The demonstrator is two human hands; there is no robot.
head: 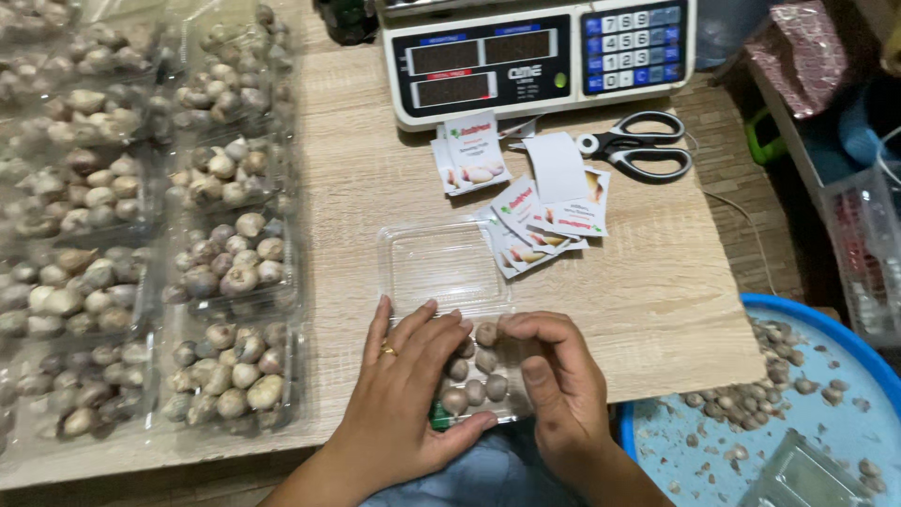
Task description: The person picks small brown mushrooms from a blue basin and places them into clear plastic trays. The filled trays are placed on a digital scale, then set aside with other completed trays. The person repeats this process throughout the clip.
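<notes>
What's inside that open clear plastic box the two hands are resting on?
The clear clamshell box holds small round brownish bulbs in its near half; the far half, its lid, is bare. The left hand and right hand cover the rest, so a count is impossible.

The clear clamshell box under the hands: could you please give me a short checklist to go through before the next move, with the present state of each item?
1. Clear clamshell box lid open and lying flat: ok.
2. Bulbs sit inside the tray half: ok.
3. Left hand and right hand both on the tray: ok.
4. Tray full enough: cannot tell, hands cover part.
5. Paper labels within reach beside the lid: ok.
6. Scissors lie clear of the box: ok.
</notes>
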